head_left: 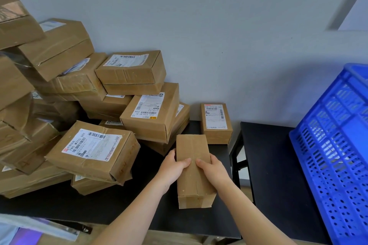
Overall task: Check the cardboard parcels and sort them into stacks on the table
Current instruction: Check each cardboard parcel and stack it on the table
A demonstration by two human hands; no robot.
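Plain brown oblong cardboard parcel (194, 173), blank face up, is lying lengthwise over the black worktop's (119, 201) right part. The left hand (173, 167) and right hand (213, 169) are clamping its long sides, thumbs pressing on top. A heap of labelled brown cardboard parcels (79, 105) is crowding the left; a blue perforated plastic crate (334, 145) is standing at right.
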